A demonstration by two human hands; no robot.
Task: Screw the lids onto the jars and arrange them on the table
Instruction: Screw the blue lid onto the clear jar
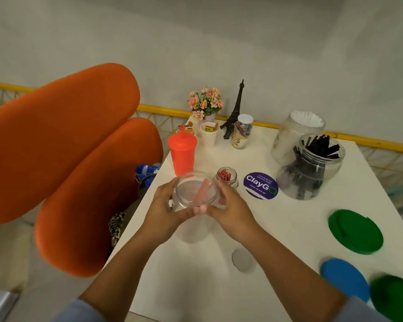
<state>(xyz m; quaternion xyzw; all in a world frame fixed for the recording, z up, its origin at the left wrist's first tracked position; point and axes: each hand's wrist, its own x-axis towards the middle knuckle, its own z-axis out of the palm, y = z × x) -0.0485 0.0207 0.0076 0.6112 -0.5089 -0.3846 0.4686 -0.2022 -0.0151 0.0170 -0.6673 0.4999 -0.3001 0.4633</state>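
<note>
Jar [196, 191], lidless, is clasped by both hands [163, 208] [230, 209] near the cup [183, 153]; lids [356, 231] lie unused.

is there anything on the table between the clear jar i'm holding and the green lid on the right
Nothing visible. Both hands, left hand and right hand, hold the clear jar, and bare table runs from it to the green lid. The purple sticker lies farther back.

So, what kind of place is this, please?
Probably an office pantry or café corner: a "ClayGo, clean as you go" sticker on the white table, a jar of black stirrers, and paper cups.
</note>
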